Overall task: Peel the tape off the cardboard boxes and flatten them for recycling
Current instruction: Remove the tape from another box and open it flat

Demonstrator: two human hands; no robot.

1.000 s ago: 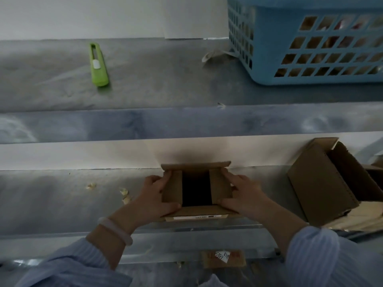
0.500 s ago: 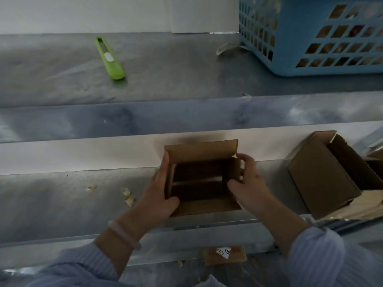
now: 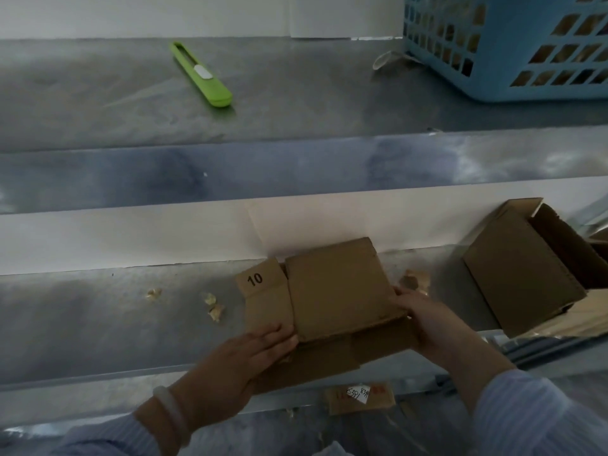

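Box (image 3: 335,291): nearly flat.
Left hand (image 3: 250,353): straight fingers together, pressing 8 o'clock corner.
Right hand (image 3: 424,320): fingers pinching 3 o'clock edge.
Risk: could spring open if pressure eases.

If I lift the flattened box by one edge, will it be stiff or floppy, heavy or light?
Probably light: the flattened box is thin cardboard. Its panels look stiff, but the flap marked 10 may swing at its crease. It might spring open, since the left hand presses it and the right hand grips its edge.
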